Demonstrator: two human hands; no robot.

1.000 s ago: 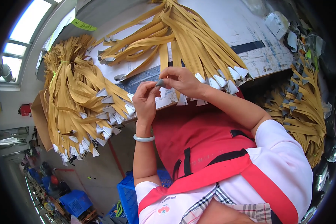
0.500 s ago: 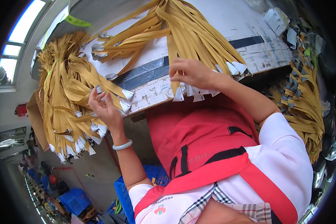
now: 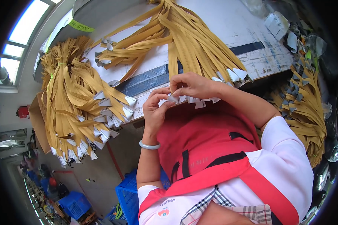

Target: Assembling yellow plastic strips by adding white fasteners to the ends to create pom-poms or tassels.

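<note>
In front of my waist, both hands meet at the pale-tipped end of a mustard-yellow strip (image 3: 172, 98), which looks like zipper tape. My left hand (image 3: 156, 108), with a pale bangle on its wrist, pinches the tip from the left. From the right, the bent fingers of my right hand (image 3: 193, 85) close on the same end and partly hide it. This strip belongs to a fanned bundle of yellow strips (image 3: 197, 41) lying over the table, white tips hanging at its front edge. Left of my hands hangs a second, tied bundle of such strips (image 3: 75, 84).
The worn white table (image 3: 268, 56) carries dark tape patches. More yellow strips with grey tips (image 3: 304, 120) are heaped at the right, beside plastic bags. A blue crate (image 3: 128, 195) stands on the floor below, and a cardboard box (image 3: 40, 123) is behind the left bundle.
My left hand has moved right from the left bundle to meet my right hand. My right hand has come down slightly to the strip's tip, and both now pinch it.
</note>
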